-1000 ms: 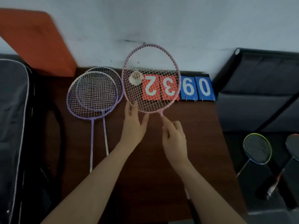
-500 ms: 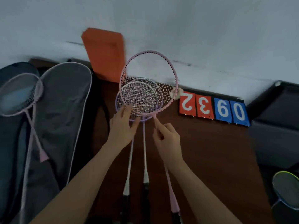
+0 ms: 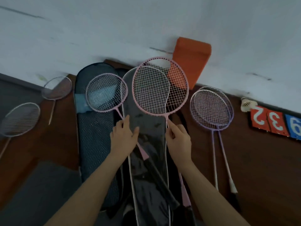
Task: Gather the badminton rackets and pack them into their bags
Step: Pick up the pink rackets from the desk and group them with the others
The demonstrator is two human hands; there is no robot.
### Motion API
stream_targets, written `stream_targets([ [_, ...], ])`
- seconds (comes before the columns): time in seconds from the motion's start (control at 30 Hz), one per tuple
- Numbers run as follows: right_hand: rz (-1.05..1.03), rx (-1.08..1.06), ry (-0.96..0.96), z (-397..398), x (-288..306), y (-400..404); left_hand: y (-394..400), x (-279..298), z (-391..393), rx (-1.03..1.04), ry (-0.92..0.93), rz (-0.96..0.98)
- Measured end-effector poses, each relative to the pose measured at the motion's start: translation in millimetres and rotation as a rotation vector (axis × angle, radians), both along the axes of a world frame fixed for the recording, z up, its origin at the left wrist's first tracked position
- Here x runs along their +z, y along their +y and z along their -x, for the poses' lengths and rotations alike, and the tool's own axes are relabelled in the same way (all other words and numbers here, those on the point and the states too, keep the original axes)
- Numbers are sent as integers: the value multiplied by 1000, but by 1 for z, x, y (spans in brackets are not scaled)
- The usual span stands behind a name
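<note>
Holding a pink racket [image 3: 160,86] by its shaft, right hand [image 3: 178,141] pinches just below the head; I see it raised over the grey racket bag [image 3: 146,128], my landmark. Left hand [image 3: 123,137] lies on that bag with fingers straight, touching the shaft of a second pink racket [image 3: 106,92], whose head lies over a dark mesh bag [image 3: 96,136] left of it. Two purple rackets [image 3: 211,108] rest right of the bag on the brown table [image 3: 260,160]. Two more rackets [image 3: 21,118] far left, blurred.
</note>
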State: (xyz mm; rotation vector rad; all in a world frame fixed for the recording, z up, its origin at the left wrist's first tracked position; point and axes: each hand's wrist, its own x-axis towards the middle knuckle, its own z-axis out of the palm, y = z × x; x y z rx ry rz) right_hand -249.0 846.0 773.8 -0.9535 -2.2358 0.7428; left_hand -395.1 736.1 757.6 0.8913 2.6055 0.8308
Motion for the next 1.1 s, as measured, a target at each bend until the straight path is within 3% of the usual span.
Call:
stream_targets([
  [0.2, 29, -49, -93, 25, -17, -3, -1, -31, 27, -7, -130, 74],
  [0.37, 54, -87, -139, 29, -27, 7, 19, -39, 31, 17, -196, 9],
  [0.53, 58, -83, -120, 21, -30, 6, 14, -39, 32, 136, -117, -39],
  [0.77, 121, -20, -46, 18, -27, 1, -7, -18, 28, 176, -169, -351],
  [1.1, 4, -82, 135, -27, 15, 4, 3, 38, -37, 42, 7, -573],
])
